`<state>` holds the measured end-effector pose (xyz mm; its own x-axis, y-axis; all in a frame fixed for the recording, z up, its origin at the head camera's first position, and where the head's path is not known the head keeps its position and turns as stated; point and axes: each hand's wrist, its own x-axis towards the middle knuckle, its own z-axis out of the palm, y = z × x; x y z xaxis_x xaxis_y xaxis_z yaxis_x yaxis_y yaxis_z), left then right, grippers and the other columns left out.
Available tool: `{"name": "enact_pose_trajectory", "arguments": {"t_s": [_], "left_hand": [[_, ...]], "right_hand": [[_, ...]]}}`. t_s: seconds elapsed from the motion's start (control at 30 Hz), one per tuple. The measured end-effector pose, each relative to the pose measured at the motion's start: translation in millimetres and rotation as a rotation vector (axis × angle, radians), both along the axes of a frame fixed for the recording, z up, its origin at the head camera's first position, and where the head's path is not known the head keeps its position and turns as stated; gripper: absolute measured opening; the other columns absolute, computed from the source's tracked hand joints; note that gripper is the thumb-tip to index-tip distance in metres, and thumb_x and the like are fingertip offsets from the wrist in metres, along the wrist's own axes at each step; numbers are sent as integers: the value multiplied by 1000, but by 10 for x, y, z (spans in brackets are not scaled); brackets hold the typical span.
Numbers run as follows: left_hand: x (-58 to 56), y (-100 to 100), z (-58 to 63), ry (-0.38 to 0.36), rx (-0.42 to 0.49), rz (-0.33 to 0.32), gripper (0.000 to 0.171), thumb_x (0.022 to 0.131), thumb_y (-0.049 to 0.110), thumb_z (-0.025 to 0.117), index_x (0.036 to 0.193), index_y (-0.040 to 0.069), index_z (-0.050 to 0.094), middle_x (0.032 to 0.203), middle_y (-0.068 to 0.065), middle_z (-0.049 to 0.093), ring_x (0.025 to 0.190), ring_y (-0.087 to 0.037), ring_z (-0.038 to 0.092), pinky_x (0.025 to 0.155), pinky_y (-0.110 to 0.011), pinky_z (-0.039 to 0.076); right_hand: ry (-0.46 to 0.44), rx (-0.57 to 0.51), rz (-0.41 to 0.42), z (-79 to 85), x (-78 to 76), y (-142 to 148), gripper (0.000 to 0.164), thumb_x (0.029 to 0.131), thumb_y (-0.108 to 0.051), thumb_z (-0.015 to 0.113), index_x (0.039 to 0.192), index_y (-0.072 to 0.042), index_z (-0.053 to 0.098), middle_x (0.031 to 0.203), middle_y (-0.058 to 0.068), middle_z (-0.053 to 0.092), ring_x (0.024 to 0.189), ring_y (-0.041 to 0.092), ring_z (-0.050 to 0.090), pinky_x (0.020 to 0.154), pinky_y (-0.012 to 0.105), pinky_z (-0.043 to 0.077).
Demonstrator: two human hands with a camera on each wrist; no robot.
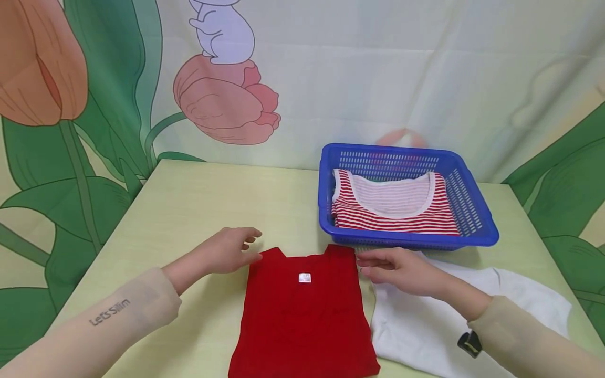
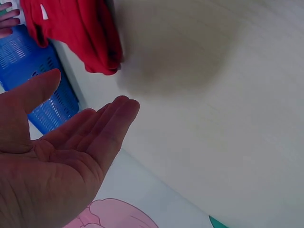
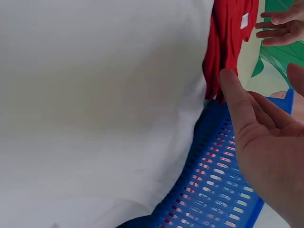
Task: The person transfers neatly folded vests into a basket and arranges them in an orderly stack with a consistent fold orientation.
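Observation:
A red garment [image 1: 304,320], folded into a narrow panel with a white label at its neckline, lies at the front of the table. My left hand [image 1: 232,249] hovers by its upper left shoulder, fingers loosely bent and holding nothing. In the left wrist view the palm of the left hand [image 2: 71,147] shows bare, apart from the red cloth. On the other side, my right hand [image 1: 394,266] is at the garment's upper right shoulder, fingers extended. The right wrist view shows the right hand [image 3: 266,128] with its fingertips right by the red edge and nothing gripped.
Behind the garment to the right stands a blue plastic basket [image 1: 472,239] holding a folded red-and-white striped top [image 1: 392,223]. A white garment [image 1: 425,325] lies spread under the right forearm. A printed curtain [image 1: 331,79] hangs along the table's [image 1: 212,194] back edge.

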<state>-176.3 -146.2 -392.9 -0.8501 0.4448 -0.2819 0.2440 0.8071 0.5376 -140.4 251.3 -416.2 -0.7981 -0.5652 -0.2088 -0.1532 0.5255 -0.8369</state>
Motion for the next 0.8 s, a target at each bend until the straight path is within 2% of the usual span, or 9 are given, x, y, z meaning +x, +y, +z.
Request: {"name": "enact_pose_trajectory", "arguments": {"t_s": [0.27, 0.43, 0.67, 0.8], "left_hand": [[-6, -32, -130, -20, -15, 19, 57, 101, 21, 72, 149, -4, 54, 143, -27, 64, 130, -42, 64, 102, -49, 57], [14, -19, -163, -13, -13, 9, 55, 100, 20, 73, 148, -3, 56, 142, -26, 65, 131, -42, 64, 102, -49, 57], [58, 13, -163, 13, -23, -26, 54, 100, 20, 74, 145, -4, 58, 139, -24, 67, 131, -42, 63, 108, -52, 53], [84, 8, -156, -15, -17, -12, 54, 101, 21, 74, 147, -3, 57, 140, -23, 68, 133, -40, 63, 109, -52, 53]], "right_hand": [[15, 5, 24, -101, -24, -20, 58, 107, -25, 67, 150, 12, 53, 143, 24, 65, 129, 37, 67, 99, 35, 60], [-2, 4, 13, -142, -27, -22, 58, 106, -23, 68, 148, 14, 52, 142, 26, 65, 128, 39, 67, 97, 34, 60], [-100, -51, -12, -170, -34, -34, 62, 107, -24, 67, 151, 15, 48, 146, 28, 62, 127, 38, 68, 95, 36, 62], [-169, -100, -43, -184, -25, -26, 63, 108, -25, 66, 153, 14, 45, 149, 30, 58, 127, 38, 68, 98, 40, 61]]}}
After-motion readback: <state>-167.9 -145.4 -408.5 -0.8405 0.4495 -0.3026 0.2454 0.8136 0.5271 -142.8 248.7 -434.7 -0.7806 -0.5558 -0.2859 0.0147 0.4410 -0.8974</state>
